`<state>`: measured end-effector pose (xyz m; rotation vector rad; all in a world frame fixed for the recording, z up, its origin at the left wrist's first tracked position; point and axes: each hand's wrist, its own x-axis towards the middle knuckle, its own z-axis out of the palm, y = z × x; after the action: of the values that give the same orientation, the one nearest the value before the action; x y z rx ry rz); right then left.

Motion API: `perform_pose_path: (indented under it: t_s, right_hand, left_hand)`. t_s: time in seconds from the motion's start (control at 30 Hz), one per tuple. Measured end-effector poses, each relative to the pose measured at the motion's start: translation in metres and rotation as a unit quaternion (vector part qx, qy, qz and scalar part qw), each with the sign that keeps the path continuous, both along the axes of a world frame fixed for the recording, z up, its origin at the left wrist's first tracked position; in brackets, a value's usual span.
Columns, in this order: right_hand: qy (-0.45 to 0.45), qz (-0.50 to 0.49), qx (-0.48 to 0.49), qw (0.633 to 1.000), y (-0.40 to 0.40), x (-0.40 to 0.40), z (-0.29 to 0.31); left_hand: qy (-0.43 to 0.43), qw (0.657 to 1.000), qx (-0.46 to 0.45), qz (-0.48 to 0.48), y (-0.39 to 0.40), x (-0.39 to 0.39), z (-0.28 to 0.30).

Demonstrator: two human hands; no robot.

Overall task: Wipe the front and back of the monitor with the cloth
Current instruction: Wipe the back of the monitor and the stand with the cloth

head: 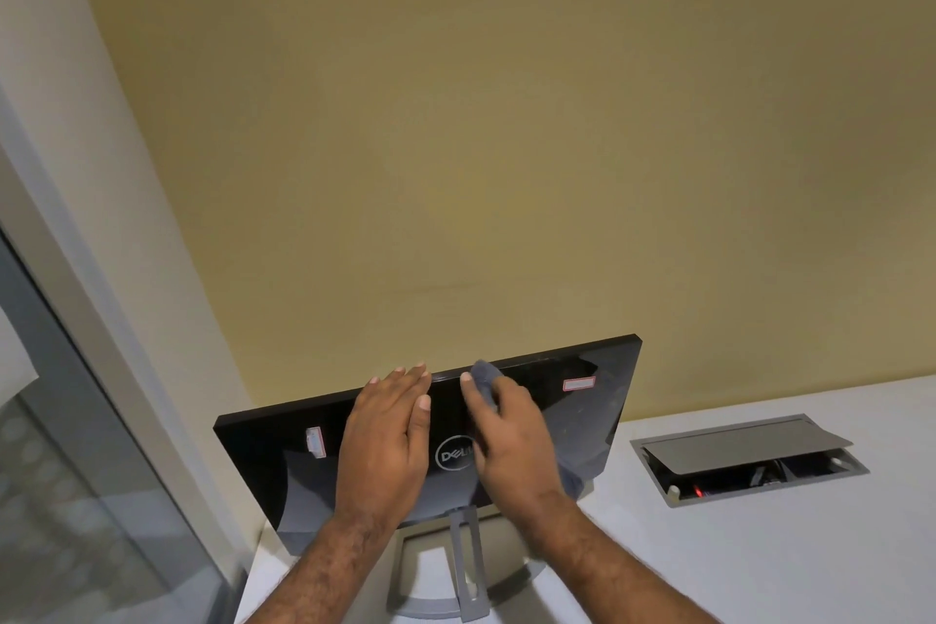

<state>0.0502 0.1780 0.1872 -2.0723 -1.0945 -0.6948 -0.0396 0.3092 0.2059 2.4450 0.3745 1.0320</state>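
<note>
A black monitor (577, 426) stands on a white desk with its glossy back toward me, a round logo at its centre. My left hand (387, 436) lies flat on the back, left of the logo, with straight fingers reaching the top edge. My right hand (511, 436) holds a grey cloth (485, 378) against the back, right of the logo, near the top edge. A corner of the cloth hangs out below the wrist. The screen side is hidden from me.
The monitor's grey stand (468, 568) rests on the white desk (734, 552). A grey cable hatch (744, 456) with its lid ajar is set into the desk at the right. A yellow wall rises behind, and a glass partition (76, 471) runs along the left.
</note>
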Motion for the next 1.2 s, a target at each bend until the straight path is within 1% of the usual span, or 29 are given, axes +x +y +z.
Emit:
perform_pose_path:
  t_s: [0.1, 0.2, 0.3, 0.4, 0.47, 0.53, 0.6, 0.67, 0.7, 0.77, 0.9, 1.0, 1.2]
  right_hand:
    - [-0.034, -0.009, -0.063, 0.997, -0.004, 0.005, 0.009]
    - [-0.03, -0.033, -0.078, 0.996, -0.021, 0.018, 0.017]
    - [0.015, -0.05, -0.059, 0.997, -0.038, 0.029, 0.022]
    - [0.085, -0.086, -0.013, 0.993, -0.043, 0.03, 0.025]
    - [0.115, -0.104, 0.011, 0.988, -0.041, 0.026, 0.028]
    - [0.118, -0.079, 0.025, 0.99, -0.033, 0.017, 0.032]
    - [0.104, -0.018, 0.024, 0.994, -0.021, 0.007, 0.036]
    - [0.065, 0.022, -0.014, 0.998, -0.009, 0.001, 0.038]
    - [0.045, 0.019, -0.039, 0.998, -0.003, -0.001, 0.038]
    - [0.031, -0.005, -0.073, 0.997, 0.003, -0.002, 0.038]
    - [0.035, -0.041, -0.096, 0.994, -0.001, 0.006, 0.039]
    - [0.046, -0.077, -0.091, 0.992, -0.015, 0.018, 0.04]
    - [0.094, -0.161, -0.068, 0.98, -0.056, 0.049, 0.04]
  left_hand:
    - [0.003, 1.0, 0.007, -0.005, 0.003, -0.001, 0.0]
    - [-0.002, 1.0, 0.005, -0.004, 0.003, 0.002, -0.001]
    - [-0.006, 1.0, -0.002, 0.0, 0.002, 0.003, -0.001]
    - [-0.006, 1.0, -0.004, 0.001, 0.002, 0.003, -0.002]
    - [-0.007, 1.0, -0.004, 0.002, 0.002, 0.002, -0.003]
    - [-0.011, 1.0, -0.002, 0.002, 0.001, 0.002, -0.003]
    - [-0.012, 1.0, 0.002, 0.001, 0.001, 0.002, -0.003]
    - [-0.007, 1.0, 0.007, 0.002, 0.001, 0.002, -0.003]
    - [-0.003, 1.0, 0.01, 0.002, 0.002, 0.002, -0.003]
    - [0.001, 1.0, 0.012, -0.001, 0.003, 0.002, -0.003]
    - [0.003, 1.0, 0.012, -0.002, 0.003, 0.003, -0.002]
    - [-0.001, 1.0, 0.009, 0.0, 0.003, 0.003, -0.002]
    - [-0.001, 1.0, -0.002, 0.003, 0.001, 0.003, -0.003]
